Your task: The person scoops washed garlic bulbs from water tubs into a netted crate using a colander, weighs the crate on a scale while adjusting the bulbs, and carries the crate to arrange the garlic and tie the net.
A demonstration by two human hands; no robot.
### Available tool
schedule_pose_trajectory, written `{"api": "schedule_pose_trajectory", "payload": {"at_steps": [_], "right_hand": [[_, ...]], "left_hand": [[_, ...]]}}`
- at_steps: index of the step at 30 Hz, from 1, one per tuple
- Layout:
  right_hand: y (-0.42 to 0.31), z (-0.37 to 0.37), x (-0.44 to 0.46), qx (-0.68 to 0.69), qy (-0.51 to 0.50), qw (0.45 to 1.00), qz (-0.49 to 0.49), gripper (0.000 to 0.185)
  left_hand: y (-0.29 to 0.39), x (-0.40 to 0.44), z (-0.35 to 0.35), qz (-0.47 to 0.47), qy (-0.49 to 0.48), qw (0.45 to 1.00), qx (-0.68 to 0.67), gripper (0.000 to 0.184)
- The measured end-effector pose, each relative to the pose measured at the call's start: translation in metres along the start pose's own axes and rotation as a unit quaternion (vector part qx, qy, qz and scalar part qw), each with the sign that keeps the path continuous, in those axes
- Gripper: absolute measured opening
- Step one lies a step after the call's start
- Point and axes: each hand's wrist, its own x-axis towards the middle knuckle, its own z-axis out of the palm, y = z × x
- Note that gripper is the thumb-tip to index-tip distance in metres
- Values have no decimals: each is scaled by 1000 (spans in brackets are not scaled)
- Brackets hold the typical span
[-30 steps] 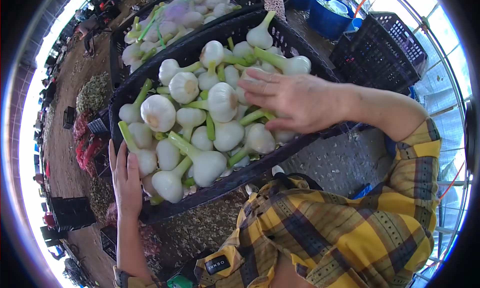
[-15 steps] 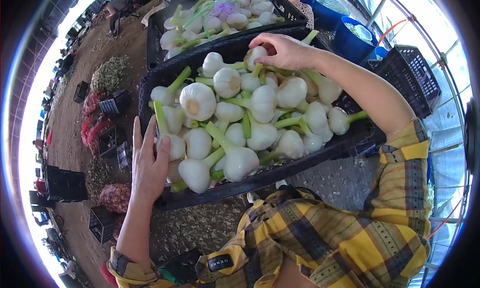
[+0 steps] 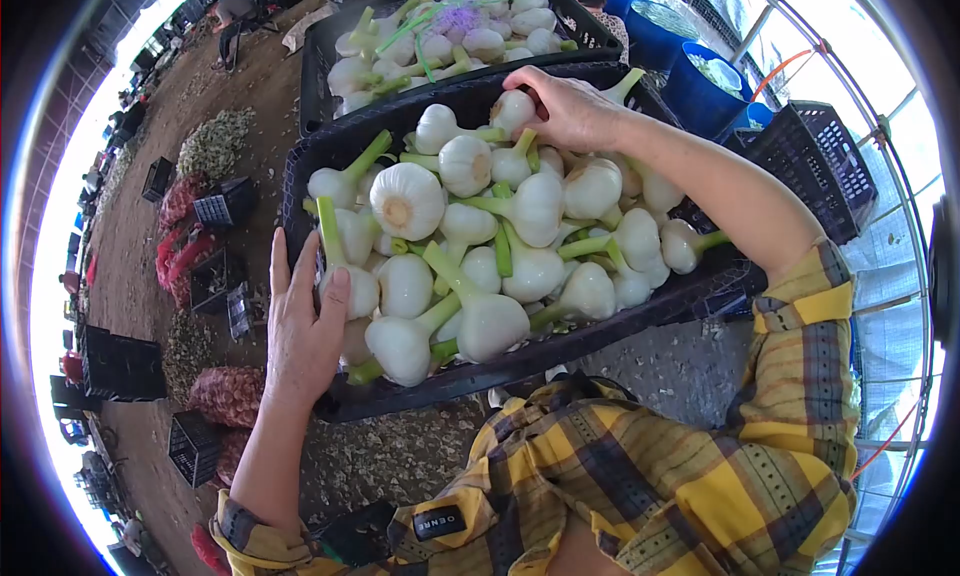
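Observation:
A black crate (image 3: 490, 378) full of white garlic bulbs with cut green stems stands in front of me. My right hand (image 3: 565, 111) reaches over its far side, with thumb and fingers around a garlic bulb (image 3: 512, 110). At the crate's left end, my left hand (image 3: 305, 321) lies against the rim with its fingers spread, the thumb beside a bulb (image 3: 352, 291). A large round bulb (image 3: 407, 201) rests on top of the pile, root end up.
Behind is a second crate (image 3: 312, 88) of garlic with green ties. Blue tubs (image 3: 690, 94) and a black crate (image 3: 815, 166) stand at the right. A person (image 3: 590, 1) is behind the crates. Red net sacks (image 3: 228, 396) and small crates lie on the left ground.
From lying flat over the bulbs, my right hand has moved to the far side and closed around a bulb. The view has shifted, and more of the rear crate shows.

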Motion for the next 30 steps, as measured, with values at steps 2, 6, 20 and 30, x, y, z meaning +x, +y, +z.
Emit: {"api": "schedule_pose_trajectory", "payload": {"at_steps": [2,6,20,30], "right_hand": [[-1,-2,-1,18,7,1000,-15,56],[1,-14,-3,-78,86,982,-146,56],[5,-2,-19,-103,-74,989,-80,72],[-27,-20,-7,-98,8,989,-113,62]], "left_hand": [[2,0,0,-5,2,1000,5,56],[4,1,0,-5,2,1000,8,57],[2,1,3,1,5,1000,-8,59],[1,2,6,5,10,1000,12,59]]}}
